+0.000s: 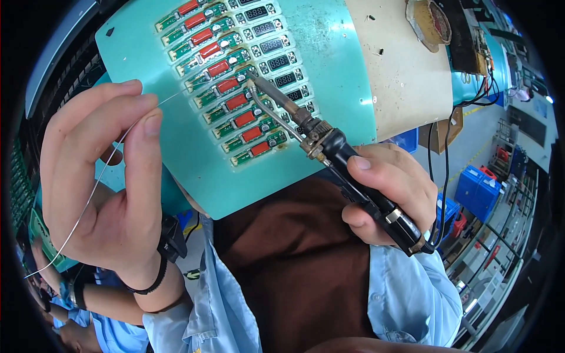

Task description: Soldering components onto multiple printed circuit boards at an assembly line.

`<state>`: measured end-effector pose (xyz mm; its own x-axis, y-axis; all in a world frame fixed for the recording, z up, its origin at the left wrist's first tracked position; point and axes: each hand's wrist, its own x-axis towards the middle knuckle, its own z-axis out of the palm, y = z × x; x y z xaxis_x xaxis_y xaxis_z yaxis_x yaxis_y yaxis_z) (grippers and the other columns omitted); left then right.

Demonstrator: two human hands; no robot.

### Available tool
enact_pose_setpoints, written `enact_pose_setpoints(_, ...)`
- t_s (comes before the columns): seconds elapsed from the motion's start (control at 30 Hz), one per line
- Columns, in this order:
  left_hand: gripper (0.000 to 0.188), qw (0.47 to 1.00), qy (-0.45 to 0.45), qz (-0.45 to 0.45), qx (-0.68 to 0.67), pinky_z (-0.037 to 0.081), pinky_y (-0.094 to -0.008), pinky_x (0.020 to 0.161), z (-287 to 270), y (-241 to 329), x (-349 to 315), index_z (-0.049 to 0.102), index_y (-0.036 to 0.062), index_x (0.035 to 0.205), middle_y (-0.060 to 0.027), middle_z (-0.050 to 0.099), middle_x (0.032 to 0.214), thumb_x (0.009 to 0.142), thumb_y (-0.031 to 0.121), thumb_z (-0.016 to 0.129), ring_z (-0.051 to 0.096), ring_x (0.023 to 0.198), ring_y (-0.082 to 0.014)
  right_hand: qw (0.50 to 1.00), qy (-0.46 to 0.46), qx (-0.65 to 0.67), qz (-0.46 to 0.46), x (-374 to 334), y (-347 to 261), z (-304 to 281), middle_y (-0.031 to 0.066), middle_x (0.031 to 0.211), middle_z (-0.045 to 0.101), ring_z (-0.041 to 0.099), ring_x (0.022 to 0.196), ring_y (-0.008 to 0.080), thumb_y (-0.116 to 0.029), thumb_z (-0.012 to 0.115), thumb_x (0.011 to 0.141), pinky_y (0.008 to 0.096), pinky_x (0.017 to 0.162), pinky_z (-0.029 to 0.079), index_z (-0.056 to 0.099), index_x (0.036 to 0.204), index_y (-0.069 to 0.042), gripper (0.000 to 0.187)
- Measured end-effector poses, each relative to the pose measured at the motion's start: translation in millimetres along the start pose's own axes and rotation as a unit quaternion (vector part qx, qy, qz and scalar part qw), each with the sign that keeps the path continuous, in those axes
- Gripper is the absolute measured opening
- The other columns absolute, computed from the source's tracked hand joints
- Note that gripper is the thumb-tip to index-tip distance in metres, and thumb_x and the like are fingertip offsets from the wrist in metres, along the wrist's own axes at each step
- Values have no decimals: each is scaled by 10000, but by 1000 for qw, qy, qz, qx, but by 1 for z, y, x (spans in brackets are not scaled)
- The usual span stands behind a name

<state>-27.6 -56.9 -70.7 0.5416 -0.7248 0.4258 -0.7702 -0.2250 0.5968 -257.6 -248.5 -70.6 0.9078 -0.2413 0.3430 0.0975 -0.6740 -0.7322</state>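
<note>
My left hand (106, 176) pinches a thin silvery solder wire (171, 98) between thumb and fingertips. The wire's end points at the boards, and its tail trails across the palm to the lower left. In my right hand (397, 182) is a black soldering iron (341, 153) with a thin metal tube beside its shaft. Its tip hangs over the right end of one small green circuit board (235, 101); whether they touch I cannot tell. Several such boards with red parts lie in a row on a turquoise sheet (344, 100), beside a column of black display modules (278, 62).
Right of the sheet is a beige surface (403, 88) carrying a round, stained dish (429, 23). Black cables (445, 159) hang at the right, near a cardboard box (454, 126) and blue crates (478, 192). Another person's arm (112, 301) shows at lower left.
</note>
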Motion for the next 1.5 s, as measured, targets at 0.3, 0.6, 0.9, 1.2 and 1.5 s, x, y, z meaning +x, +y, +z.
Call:
enact_pose_setpoints(0.3, 136, 1000, 1, -10, -4, 501, -217, 699, 3, -2, 1, 726, -51, 1044, -181, 721, 1112, 916, -89, 701, 680, 880, -137, 999, -22, 0, 29, 2, -5, -1, 182, 1024, 724, 728, 896, 311, -220, 850, 850, 377, 757, 572, 704, 1228, -8, 457)
enact_pose_setpoints(0.6, 127, 1000, -16, 5, -1, 493, -212, 692, 4, -4, 4, 728, -47, 1038, -171, 722, 1111, 917, -79, 708, 677, 873, -133, 999, -18, 10, 47, 4, -9, 1, 178, 1011, 725, 729, 886, 308, -202, 847, 848, 370, 737, 574, 709, 1221, -6, 444)
enact_pose_setpoints(0.9, 121, 1000, -16, 4, 7, 503, -214, 702, 4, -2, 6, 723, -58, 1037, -179, 719, 1116, 921, -83, 702, 679, 880, -139, 999, 5, 19, 37, 1, -7, 3, 187, 1009, 725, 728, 861, 304, -222, 845, 857, 366, 721, 572, 708, 1216, -5, 442)
enact_pose_setpoints(1.2, 133, 1000, 2, 11, 11, 507, -215, 705, 3, 2, 8, 715, -71, 1053, -186, 714, 1122, 926, -97, 686, 678, 878, -150, 998, 63, 11, 6, -8, -3, -9, 205, 1039, 725, 728, 875, 324, -269, 822, 897, 363, 734, 570, 698, 1216, 1, 436)
enact_pose_setpoints(1.5, 135, 1000, 18, 16, 19, 471, -214, 591, -2, 1, 4, 735, -41, 1003, -170, 722, 1075, 879, -91, 720, 679, 826, -160, 939, 337, -27, 65, -38, 55, -24, 188, 1133, 694, 711, 986, 246, -85, 681, 981, 334, 896, 552, 608, 1318, 37, 366)
